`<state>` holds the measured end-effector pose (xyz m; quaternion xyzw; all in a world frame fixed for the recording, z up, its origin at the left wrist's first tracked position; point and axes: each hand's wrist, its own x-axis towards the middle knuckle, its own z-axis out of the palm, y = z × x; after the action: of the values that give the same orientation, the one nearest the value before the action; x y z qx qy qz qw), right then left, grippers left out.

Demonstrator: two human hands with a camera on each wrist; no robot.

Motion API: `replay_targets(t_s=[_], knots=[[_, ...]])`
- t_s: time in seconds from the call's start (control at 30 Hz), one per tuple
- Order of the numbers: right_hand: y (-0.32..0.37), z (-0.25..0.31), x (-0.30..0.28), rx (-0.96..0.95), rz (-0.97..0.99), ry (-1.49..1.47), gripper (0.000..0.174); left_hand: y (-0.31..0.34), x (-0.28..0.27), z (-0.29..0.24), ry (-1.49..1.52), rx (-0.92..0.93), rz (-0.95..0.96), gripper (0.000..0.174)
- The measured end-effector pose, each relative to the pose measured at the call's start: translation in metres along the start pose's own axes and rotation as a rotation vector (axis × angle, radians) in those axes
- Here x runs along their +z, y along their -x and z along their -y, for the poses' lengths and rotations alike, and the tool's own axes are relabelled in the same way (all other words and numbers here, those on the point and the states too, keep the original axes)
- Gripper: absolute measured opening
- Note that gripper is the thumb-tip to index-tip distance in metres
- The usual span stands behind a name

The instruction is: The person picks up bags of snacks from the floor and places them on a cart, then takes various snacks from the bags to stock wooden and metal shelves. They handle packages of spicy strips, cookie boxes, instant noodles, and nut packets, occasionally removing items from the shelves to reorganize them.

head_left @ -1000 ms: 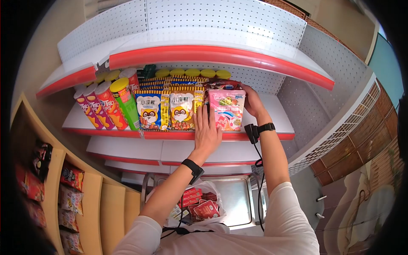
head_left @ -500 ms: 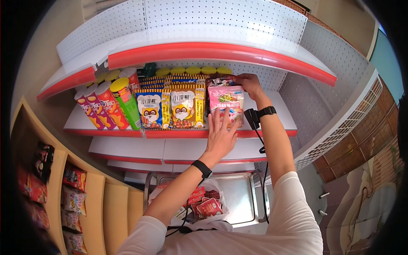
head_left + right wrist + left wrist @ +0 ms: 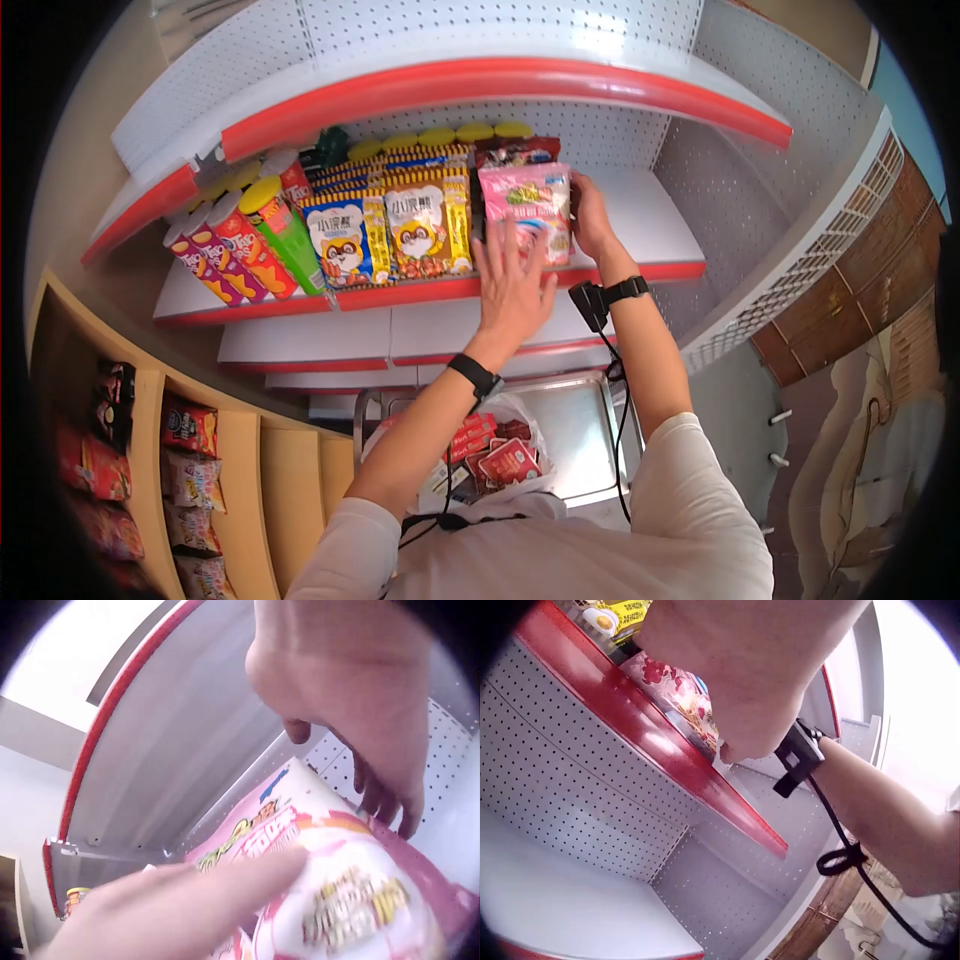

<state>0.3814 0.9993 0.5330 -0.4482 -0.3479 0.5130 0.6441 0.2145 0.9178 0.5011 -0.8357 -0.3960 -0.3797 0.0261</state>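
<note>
A pink snack bag [image 3: 526,195] stands upright at the shelf's front, before dark red packages [image 3: 517,152]. My left hand [image 3: 512,295] lies against its lower front, fingers extended and spread; in the right wrist view the left hand [image 3: 187,900] crosses the pink bag [image 3: 360,892]. At the bag's right side is my right hand [image 3: 592,218], its fingers reaching along the side and partly hidden. The right wrist view shows the right hand [image 3: 360,697] with fingers bent down beside the bag's edge. Left of the bag stand brown [image 3: 428,228] and blue [image 3: 347,245] raccoon-face bags.
Several snack tubes [image 3: 245,245] lean at the shelf's left. Above runs a red-edged shelf [image 3: 500,82]. Below stands a metal cart [image 3: 575,425] with a plastic bag of red packages [image 3: 508,461]. A wire side rack [image 3: 800,255] is at right, wooden shelving [image 3: 290,480] at lower left.
The left hand moved right, from beside the pink bag onto its front. The right hand rose to the bag's top corner, then came down along its right side. The head view has tilted.
</note>
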Motion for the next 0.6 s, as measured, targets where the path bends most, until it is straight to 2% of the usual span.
replay_targets(t_s=[0.03,0.1,0.17,0.2,0.23,0.33,0.4,0.47,0.53,0.6], knots=[[0.005,-0.008,0.002,0.022,0.137,-0.111,0.046,0.0,-0.002,0.001,-0.015,-0.044,-0.043,0.067],[0.018,-0.013,0.007,0.011,-0.023,0.123,0.047,0.002,-0.005,0.003,-0.076,-0.087,-0.048,0.072],[0.024,-0.011,0.012,-0.029,-0.042,0.05,0.046,0.002,-0.01,0.008,-0.116,-0.217,-0.115,0.077],[0.019,-0.013,0.011,0.036,0.012,-0.005,0.046,0.004,-0.007,0.012,-0.119,-0.249,-0.065,0.079],[0.016,-0.014,0.01,0.098,0.07,-0.059,0.045,0.007,-0.005,0.016,-0.126,-0.239,-0.059,0.079],[0.019,-0.015,0.013,0.066,0.052,-0.045,0.052,0.01,-0.007,0.021,-0.188,-0.191,-0.028,0.079],[0.021,-0.015,0.017,0.061,0.074,-0.073,0.051,0.01,-0.011,0.023,-0.075,-0.187,-0.053,0.076],[0.024,-0.016,0.017,0.062,0.094,-0.102,0.051,0.013,-0.013,0.026,-0.09,-0.172,-0.055,0.075],[0.024,-0.016,0.015,0.089,0.243,-0.243,0.051,0.016,-0.016,0.03,-0.101,-0.159,-0.057,0.074],[0.023,-0.017,0.016,0.064,0.244,-0.25,0.051,0.018,-0.018,0.033,-0.013,-0.142,-0.086,0.074]])
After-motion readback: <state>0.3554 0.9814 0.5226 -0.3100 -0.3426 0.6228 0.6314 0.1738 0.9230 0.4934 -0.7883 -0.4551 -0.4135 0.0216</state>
